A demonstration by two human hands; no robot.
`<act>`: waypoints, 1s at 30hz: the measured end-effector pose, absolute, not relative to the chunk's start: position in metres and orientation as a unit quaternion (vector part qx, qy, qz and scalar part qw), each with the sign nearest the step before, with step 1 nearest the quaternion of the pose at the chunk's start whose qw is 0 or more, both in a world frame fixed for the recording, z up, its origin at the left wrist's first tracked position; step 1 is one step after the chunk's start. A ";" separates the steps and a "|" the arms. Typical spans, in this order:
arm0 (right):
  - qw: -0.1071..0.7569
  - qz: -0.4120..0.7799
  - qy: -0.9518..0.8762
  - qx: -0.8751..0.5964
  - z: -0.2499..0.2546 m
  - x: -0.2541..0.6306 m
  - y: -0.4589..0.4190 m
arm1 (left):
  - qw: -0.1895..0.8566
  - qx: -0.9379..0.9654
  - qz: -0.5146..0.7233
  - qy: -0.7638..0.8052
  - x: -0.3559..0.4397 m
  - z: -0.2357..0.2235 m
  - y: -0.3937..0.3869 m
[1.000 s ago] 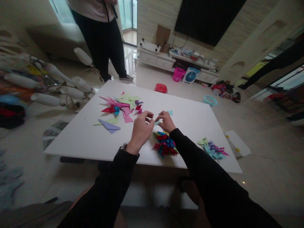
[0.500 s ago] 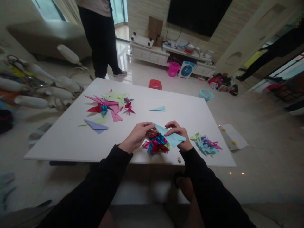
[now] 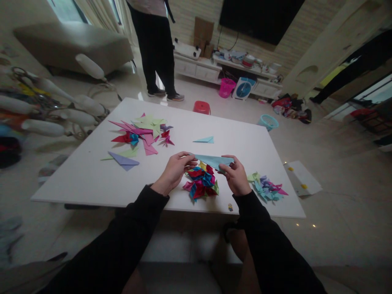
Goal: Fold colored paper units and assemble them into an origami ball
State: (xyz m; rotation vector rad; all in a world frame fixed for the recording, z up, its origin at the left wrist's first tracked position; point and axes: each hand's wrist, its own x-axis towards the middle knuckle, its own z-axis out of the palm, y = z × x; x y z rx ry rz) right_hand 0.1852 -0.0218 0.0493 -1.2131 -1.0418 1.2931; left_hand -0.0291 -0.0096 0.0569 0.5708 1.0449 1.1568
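A light blue folded paper (image 3: 211, 160) is stretched between my two hands, just above the white table (image 3: 174, 116). My left hand (image 3: 175, 170) pinches its narrow left tip. At the wider right end, my right hand (image 3: 236, 175) grips it between thumb and fingers. Below the paper lies a heap of shiny folded paper pieces (image 3: 202, 183) in red, blue, pink and green. Another light blue folded paper (image 3: 204, 139) rests flat beyond my hands. Farther right is a smaller pile of folded paper (image 3: 267, 188) in light blue, purple and pink.
A large pile of pink and green folded paper (image 3: 148, 130) sits at the table's left, with a purple folded piece (image 3: 124, 161) nearer. Past the far edge are a red stool (image 3: 201, 107) and a light blue basket (image 3: 268, 121). A person (image 3: 156, 49) stands beyond the table.
The light blue paper has turned from slanting down to the right to nearly level. My right hand has shifted its grip to the right end. The person beyond the table has moved right.
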 end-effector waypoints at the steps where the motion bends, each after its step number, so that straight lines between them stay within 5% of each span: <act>1: 0.519 0.531 -0.435 -0.509 0.048 0.185 -0.021 | 0.672 0.261 0.516 0.463 -0.030 0.057 -0.010; 10: 0.528 0.473 -0.462 -0.532 0.038 0.183 -0.013 | 0.618 0.310 0.541 0.480 -0.043 0.050 -0.008; 14: 0.518 0.307 -0.559 -0.570 0.037 0.178 -0.015 | 0.592 0.311 0.571 0.477 -0.045 0.048 -0.009; 19: 0.406 0.019 -0.775 -0.485 0.037 0.166 -0.023 | 0.577 0.286 0.581 0.498 -0.046 0.052 -0.011; 30: 0.321 -0.106 -0.835 -0.435 0.044 0.172 0.027 | 0.605 0.238 0.557 0.517 -0.052 0.062 -0.014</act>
